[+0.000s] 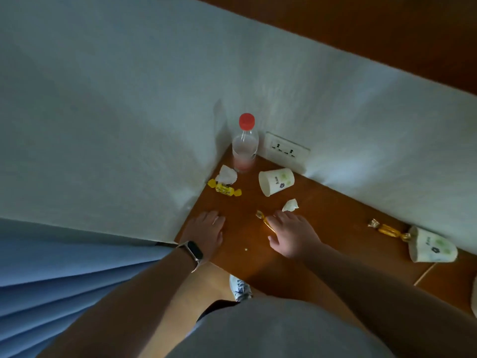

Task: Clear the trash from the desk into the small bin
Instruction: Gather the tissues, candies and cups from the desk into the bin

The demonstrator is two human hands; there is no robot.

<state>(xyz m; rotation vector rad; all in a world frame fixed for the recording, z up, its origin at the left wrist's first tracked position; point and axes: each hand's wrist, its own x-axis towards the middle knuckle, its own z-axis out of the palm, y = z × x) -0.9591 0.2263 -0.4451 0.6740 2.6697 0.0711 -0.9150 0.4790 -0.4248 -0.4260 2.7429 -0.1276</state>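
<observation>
Grip status: neither hand holds anything. Left hand (210,229), with a wristband (194,251) on the wrist, lies flat and spread on the desk (322,215) near the corner of the two white walls (129,99). Right hand (293,235) is open, fingers apart, with its fingertips (271,218) touching or just over a gold candy wrapper (263,220); no pinch is closed on it yet.

Trash on the desk, left to right:
- yellow candy wrapper (225,188), close against the left wall
- crumpled tissue (227,174), touching the yellow wrapper's far edge
- plastic bottle (244,143), red cap, upright in the corner, a little pinkish liquid at the bottom
- paper cup (276,180), on its side, mouth toward the camera
- smaller tissue scrap (290,205), just beyond the right fingertips
- second gold wrapper (388,229), well to the right along the wall
- second paper cup (432,245), on its side, touching that wrapper's right end

A wall socket (287,151) sits behind the first cup. The small bin is not in view; its position cannot be told.

Step in hand (judgement): the first pickup, with nothing cleared yet and the right hand going for the nearest gold wrapper.

Next move calls for: closing thumb and forefinger on the thin wrapper, which lies flat on the wood and may slide rather than lift. The tissue scrap is close enough to gather in the same reach. After that, the bin must be located before anything can be dropped.
</observation>
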